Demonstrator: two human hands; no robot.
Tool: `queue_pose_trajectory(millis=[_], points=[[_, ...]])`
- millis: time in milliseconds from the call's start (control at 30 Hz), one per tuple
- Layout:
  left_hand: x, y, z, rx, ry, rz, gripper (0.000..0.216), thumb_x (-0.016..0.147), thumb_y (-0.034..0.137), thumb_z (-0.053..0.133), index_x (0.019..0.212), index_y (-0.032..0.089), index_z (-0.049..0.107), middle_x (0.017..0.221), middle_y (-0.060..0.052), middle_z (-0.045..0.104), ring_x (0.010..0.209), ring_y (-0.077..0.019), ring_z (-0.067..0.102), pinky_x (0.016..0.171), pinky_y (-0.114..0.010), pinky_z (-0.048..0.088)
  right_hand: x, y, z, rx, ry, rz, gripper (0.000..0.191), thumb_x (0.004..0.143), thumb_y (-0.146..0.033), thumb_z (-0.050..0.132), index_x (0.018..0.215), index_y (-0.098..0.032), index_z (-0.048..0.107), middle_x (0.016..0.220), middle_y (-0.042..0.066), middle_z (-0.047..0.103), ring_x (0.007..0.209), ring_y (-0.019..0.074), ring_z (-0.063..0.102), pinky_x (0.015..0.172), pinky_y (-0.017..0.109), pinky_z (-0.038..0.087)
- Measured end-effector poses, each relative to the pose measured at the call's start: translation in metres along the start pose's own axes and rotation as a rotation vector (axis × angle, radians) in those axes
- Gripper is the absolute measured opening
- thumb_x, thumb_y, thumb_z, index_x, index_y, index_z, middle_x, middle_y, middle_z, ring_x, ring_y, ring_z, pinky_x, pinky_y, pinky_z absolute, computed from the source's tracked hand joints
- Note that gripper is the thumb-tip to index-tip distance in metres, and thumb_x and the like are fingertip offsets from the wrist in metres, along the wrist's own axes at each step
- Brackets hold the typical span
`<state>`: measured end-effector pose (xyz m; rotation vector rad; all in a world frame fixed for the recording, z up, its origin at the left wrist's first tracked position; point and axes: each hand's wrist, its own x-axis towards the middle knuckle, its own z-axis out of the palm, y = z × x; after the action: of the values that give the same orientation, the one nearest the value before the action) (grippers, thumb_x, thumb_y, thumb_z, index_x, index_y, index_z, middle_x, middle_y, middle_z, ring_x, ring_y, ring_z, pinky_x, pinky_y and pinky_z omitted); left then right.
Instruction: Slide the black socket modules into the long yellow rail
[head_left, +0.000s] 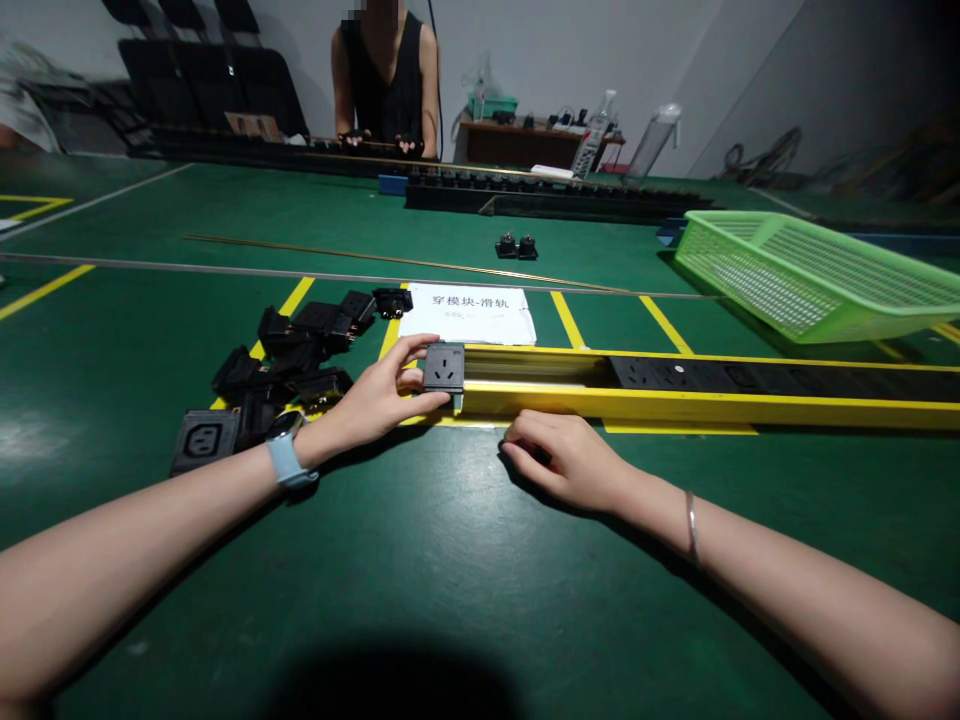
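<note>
My left hand [382, 395] pinches a black socket module [444, 367] between thumb and fingers at the left open end of a long yellow rail [675, 402]. Further right, several black modules [697, 374] sit inside the rail. My right hand [566, 458] rests on the green table just in front of the rail's left end, fingers curled, nothing visible in them. A pile of loose black socket modules [300, 350] lies to the left of my left hand.
A white paper label [469, 312] lies behind the rail's end. A green mesh basket [817, 275] stands tilted at the right. Two small black parts [516, 247] and long black rails [555, 195] lie farther back. Another person [386, 80] works at the far side.
</note>
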<state>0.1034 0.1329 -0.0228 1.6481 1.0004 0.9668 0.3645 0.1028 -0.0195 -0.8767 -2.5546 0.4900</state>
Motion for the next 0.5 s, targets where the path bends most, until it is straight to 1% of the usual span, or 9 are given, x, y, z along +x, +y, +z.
queue_pose_trajectory(millis=[233,500], points=[[0.0012,-0.0009,-0.0003,-0.032,0.012,-0.02,0.061,0.073,0.028,0.072,0.125,0.023,0.042,0.133,-0.01,0.049,0.11,-0.0235,0.06,0.096,-0.041,0.049,0.0008,0.0001,-0.0007,0.004,-0.014,0.009,0.012,0.09,-0.022,0.048,0.082,-0.017,0.055,0.076,0.001,0.058,0.064,0.0105,0.05,0.06,0.022,0.036],[0.0021,-0.0018,-0.0011,-0.048,0.03,-0.053,0.06,0.072,0.028,0.074,0.123,0.022,0.043,0.13,-0.009,0.051,0.107,-0.0228,0.061,0.094,-0.041,0.05,0.0007,0.0006,-0.0013,0.011,-0.01,0.008,0.012,0.09,-0.023,0.048,0.083,-0.017,0.055,0.076,0.001,0.059,0.065,0.0107,0.051,0.061,0.022,0.037]])
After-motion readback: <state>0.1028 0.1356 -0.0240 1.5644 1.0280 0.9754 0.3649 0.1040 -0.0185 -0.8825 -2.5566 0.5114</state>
